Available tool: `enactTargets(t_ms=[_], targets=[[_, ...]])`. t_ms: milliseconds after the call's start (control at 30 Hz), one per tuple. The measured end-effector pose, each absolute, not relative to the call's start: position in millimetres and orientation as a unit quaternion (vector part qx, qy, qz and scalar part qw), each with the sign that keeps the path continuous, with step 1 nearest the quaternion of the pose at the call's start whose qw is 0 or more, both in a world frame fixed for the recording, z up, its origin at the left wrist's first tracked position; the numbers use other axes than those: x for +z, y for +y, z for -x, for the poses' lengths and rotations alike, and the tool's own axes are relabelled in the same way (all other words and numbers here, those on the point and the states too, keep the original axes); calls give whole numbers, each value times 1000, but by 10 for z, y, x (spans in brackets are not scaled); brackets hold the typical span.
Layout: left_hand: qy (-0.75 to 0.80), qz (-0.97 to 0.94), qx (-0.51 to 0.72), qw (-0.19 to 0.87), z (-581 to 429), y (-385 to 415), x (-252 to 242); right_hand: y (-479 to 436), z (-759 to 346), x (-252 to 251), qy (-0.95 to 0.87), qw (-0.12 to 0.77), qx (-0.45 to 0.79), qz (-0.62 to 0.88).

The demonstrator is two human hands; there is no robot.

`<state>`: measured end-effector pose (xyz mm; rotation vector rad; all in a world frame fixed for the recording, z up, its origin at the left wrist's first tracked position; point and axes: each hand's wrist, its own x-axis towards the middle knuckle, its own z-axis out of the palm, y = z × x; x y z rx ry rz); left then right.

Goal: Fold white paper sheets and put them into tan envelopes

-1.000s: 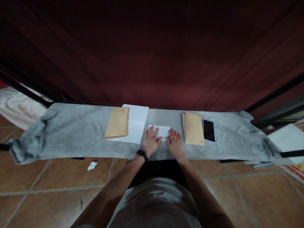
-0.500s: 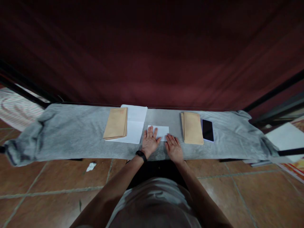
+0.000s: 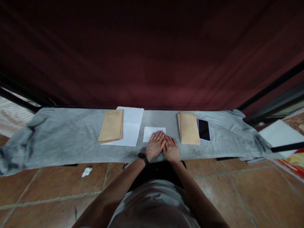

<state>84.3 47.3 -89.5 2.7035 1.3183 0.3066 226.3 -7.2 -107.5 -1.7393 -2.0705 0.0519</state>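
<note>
A small white folded sheet of paper [image 3: 147, 134] lies flat on the grey cloth in front of me. My left hand [image 3: 155, 145] rests palm down over its right part, fingers stretched out. Beside it, my right hand [image 3: 171, 149] lies flat at the paper's right end, its fingers extended and touching the left hand's side. The paper's lower right corner is hidden beneath the hands. A dark band circles my left wrist.
To the left, brown envelopes [image 3: 111, 126] lie on larger white sheets [image 3: 132, 129]. More brown envelopes [image 3: 190, 128] are at the right, beside a phone [image 3: 203, 129]. Grey cloth [image 3: 71, 136] covers the narrow table. A dark red curtain [image 3: 152, 69] hangs behind.
My left hand has slid right across the folded paper until it meets my right hand, uncovering the paper's left part. The whole view has shifted slightly.
</note>
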Motion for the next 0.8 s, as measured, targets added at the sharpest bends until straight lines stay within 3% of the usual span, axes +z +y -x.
enactTargets(t_ms=[800], targets=[[545,-832,101,10,-609,696,-994,-73,-2247,-1039,-735,238,26,634]])
